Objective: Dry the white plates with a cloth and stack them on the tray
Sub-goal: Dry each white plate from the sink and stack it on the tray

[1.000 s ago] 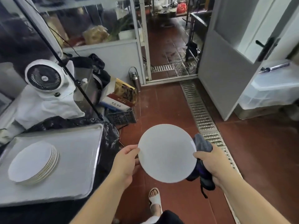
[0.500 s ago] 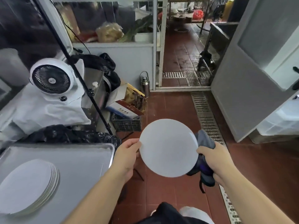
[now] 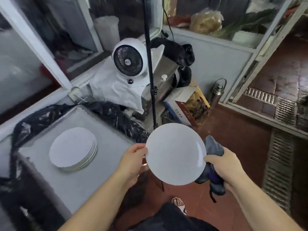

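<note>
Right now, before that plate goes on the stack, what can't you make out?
- Held plate: its underside faces away; dryness unknown.
- Cloth: mostly hidden behind the plate and the right hand.
- Left hand: fingers are behind the plate rim.
- Stack on the tray: edges too blurred to count.

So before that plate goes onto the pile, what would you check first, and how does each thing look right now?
1. White plate held at both edges by left hand and right hand: ok.
2. Plate fully dry: cannot tell.
3. Grey cloth bunched in the right hand, clear of the plate's face: ok.
4. Stack of plates on the metal tray looks even: ok.
5. Black pole stands beyond the tray, off the path: ok.
</note>
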Demonstrator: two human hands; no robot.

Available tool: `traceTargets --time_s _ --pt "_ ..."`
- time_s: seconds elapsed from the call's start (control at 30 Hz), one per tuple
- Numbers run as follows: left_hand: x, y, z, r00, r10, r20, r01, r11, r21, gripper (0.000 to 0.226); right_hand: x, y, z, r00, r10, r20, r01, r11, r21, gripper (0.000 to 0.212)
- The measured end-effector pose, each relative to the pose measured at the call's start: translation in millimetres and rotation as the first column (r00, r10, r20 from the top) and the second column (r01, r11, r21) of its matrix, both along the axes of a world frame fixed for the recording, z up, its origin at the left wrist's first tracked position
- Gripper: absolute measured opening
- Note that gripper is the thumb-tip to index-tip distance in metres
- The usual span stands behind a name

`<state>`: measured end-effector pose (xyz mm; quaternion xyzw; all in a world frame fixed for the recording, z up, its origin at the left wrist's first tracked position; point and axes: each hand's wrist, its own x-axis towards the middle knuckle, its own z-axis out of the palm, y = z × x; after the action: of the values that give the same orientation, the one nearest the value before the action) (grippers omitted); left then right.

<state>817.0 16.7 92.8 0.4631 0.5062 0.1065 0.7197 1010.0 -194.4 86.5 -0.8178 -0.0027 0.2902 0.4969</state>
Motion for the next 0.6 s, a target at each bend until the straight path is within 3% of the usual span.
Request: traceTargets --time_s 0.1,0.23,0.37,0.43,0.5,0.6 --pt "-5 11 1 0.985 0.172 -0.012 -0.172 0.985 -0.008 0.018 27 44 -1 0.982 0.191 -0.004 -0.191 0.981 -0.02 0.031" --pt "-31 16 1 0.919 0.395 0.002 -0.395 0.918 -0.044 0.019 35 109 -10 0.904 0.427 -0.01 -0.427 0.903 -0.042 0.061" --pt "-69 18 -3 0.831 0.556 0.01 -0.554 0.83 -0.069 0.021 16 167 -24 0.812 0.584 0.022 -0.583 0.812 -0.037 0.067" --pt "-90 23 -6 0.776 0.63 -0.01 -0.63 0.775 -0.057 0.02 -2 194 -30 0.761 0.649 0.028 -0.648 0.761 -0.039 0.057" --pt "-112 30 -11 0.734 0.678 -0.029 -0.679 0.733 -0.043 0.018 -20 221 -34 0.711 0.702 0.039 -0.699 0.712 -0.07 0.028" --pt "-145 45 -20 0.686 0.726 -0.049 -0.727 0.687 -0.015 0.017 -51 260 -34 0.663 0.747 0.042 -0.744 0.664 -0.067 0.031"
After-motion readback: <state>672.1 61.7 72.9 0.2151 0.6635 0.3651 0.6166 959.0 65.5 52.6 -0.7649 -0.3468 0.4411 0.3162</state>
